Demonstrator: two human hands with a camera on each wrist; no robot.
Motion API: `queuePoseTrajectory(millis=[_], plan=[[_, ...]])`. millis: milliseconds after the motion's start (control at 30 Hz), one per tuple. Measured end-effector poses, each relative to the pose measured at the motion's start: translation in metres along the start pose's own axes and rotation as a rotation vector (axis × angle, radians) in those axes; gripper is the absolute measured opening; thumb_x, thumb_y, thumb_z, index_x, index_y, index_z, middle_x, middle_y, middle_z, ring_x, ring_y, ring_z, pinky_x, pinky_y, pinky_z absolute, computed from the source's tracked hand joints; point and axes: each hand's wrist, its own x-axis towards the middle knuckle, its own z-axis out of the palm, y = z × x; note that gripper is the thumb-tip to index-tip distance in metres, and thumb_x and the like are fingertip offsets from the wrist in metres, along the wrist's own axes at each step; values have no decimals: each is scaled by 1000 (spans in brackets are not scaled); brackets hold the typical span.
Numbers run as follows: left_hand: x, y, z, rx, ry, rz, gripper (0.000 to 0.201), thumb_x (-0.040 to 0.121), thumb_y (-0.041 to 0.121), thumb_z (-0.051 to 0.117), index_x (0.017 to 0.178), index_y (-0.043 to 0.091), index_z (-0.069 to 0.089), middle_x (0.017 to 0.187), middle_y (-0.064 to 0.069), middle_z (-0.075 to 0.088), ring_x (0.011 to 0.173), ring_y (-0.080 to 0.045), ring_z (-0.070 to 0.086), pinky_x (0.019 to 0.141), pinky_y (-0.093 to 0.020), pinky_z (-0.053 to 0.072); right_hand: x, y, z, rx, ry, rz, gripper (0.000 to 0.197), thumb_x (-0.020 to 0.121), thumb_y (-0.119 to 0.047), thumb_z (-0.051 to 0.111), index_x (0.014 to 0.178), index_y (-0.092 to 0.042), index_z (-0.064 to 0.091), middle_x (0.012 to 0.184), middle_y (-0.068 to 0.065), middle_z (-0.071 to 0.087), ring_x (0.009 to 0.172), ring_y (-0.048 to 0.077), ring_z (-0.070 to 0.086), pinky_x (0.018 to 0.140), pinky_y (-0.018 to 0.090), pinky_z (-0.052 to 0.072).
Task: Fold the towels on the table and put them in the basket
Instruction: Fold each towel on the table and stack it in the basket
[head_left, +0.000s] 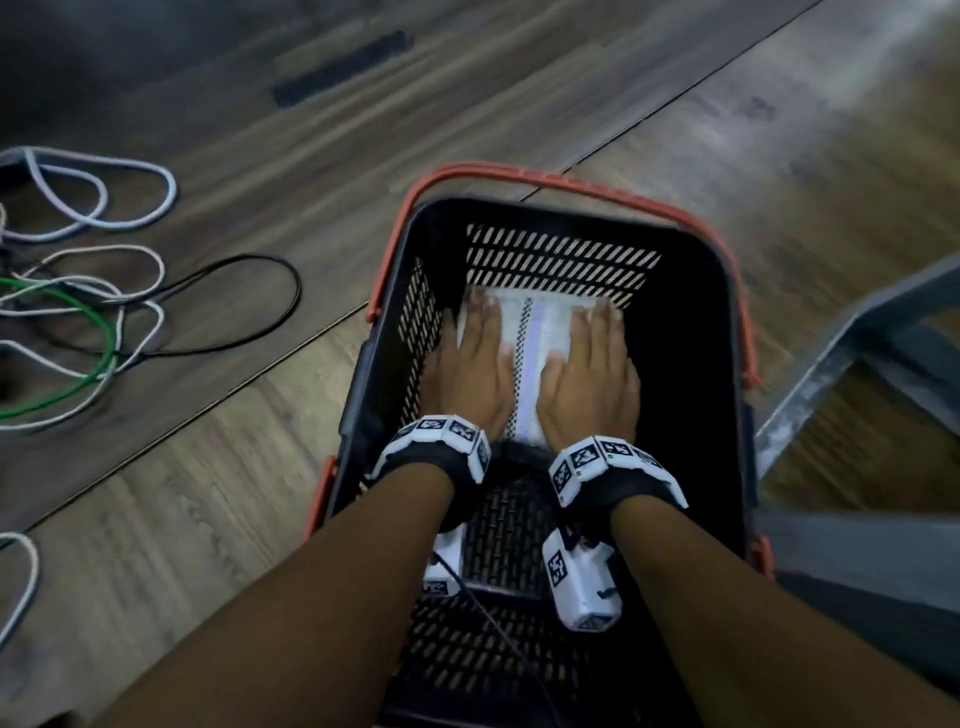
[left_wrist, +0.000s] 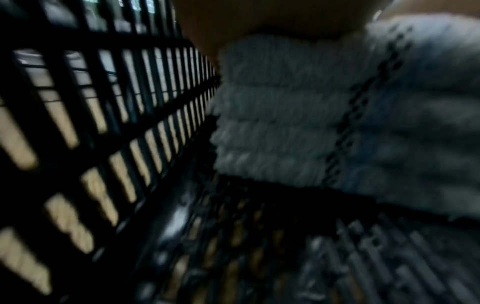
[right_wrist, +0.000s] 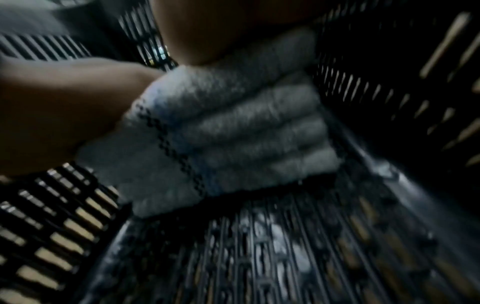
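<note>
A folded white towel (head_left: 535, 338) with a checkered and pale blue stripe lies at the far end of the black basket (head_left: 727, 291), which has an orange rim and handle. My left hand (head_left: 470, 358) lies flat on the towel's left half, fingers straight. My right hand (head_left: 597, 364) lies flat on its right half the same way. The left wrist view shows the towel (left_wrist: 285, 123) as several stacked layers beside the slotted basket wall (left_wrist: 103, 102). In the right wrist view the towel (right_wrist: 246, 133) rests on the basket floor (right_wrist: 259, 246), with my right palm above it.
The basket stands on a wood-grain surface (head_left: 260, 467). Loose white, black and green cables (head_left: 93, 312) lie to the left. A grey metal frame (head_left: 857, 338) stands at the right. The near half of the basket floor is bare.
</note>
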Motion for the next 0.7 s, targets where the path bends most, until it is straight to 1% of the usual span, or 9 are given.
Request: queuePoseTrajectory(millis=[100, 167, 233, 333, 367, 433, 500, 600, 700], plan=[[7, -9, 16, 4, 35, 11, 56, 98, 31, 15, 148, 16, -4, 159, -4, -6, 147, -25, 0, 119, -35, 8, -2, -1, 21, 27, 166, -20, 57, 93, -30, 31, 147, -11, 23, 158, 6, 14, 146, 20, 12, 108, 38, 33], [7, -8, 13, 8, 26, 4, 56, 98, 31, 15, 148, 16, -5, 159, -4, -6, 147, -26, 0, 118, -35, 8, -1, -2, 23, 25, 165, -18, 57, 93, -30, 31, 147, -11, 23, 158, 6, 14, 146, 19, 11, 106, 35, 35], [3, -2, 2, 38, -61, -26, 56, 99, 31, 15, 148, 17, -7, 159, -4, -9, 146, -29, -2, 118, -38, 12, -2, -4, 12, 0, 47, -4, 58, 94, -30, 31, 147, -11, 18, 159, 6, 7, 147, 19, 5, 109, 37, 31], [-4, 12, -34, 201, -316, -53, 57, 100, 33, 18, 148, 12, -3, 159, -9, -8, 145, -35, 5, 116, -45, 20, -3, -9, -25, -82, -267, 3, 62, 93, -31, 36, 147, -9, 15, 159, 10, 1, 147, 22, 1, 111, 43, 28], [-8, 18, -53, 228, -414, -79, 56, 100, 33, 24, 148, 10, 7, 159, -10, 2, 142, -36, 15, 113, -47, 26, -4, -11, -43, -85, -380, 7, 57, 92, -31, 39, 142, -7, 26, 157, 13, 12, 145, 25, 13, 107, 43, 32], [-24, 36, -92, 257, -590, -94, 46, 99, 29, 35, 139, 4, 35, 149, -12, 33, 132, -34, 38, 104, -41, 36, -13, -17, -89, -35, -536, -18, 33, 91, -28, 44, 111, -3, 52, 132, 22, 49, 121, 34, 49, 88, 37, 43], [-51, 54, -132, 309, -678, -28, 40, 100, 19, 36, 130, -5, 46, 140, -17, 46, 127, -31, 45, 101, -31, 33, -36, -25, -142, -27, -648, -101, 33, 93, -27, 46, 97, 2, 60, 110, 23, 62, 101, 35, 60, 76, 32, 46], [-101, 80, -203, 398, -584, 20, 43, 99, 29, 39, 121, -5, 54, 130, -21, 55, 121, -32, 51, 96, -33, 39, -81, -36, -232, -81, -731, -160, 38, 93, -30, 48, 94, 5, 63, 101, 22, 63, 102, 34, 61, 75, 33, 46], [-145, 123, -287, 346, -352, 141, 47, 95, 36, 41, 107, -4, 62, 115, -23, 63, 106, -35, 59, 86, -35, 45, -123, -33, -334, -48, -651, -173, 42, 93, -33, 47, 109, 3, 62, 117, 22, 62, 107, 34, 58, 88, 36, 45]])
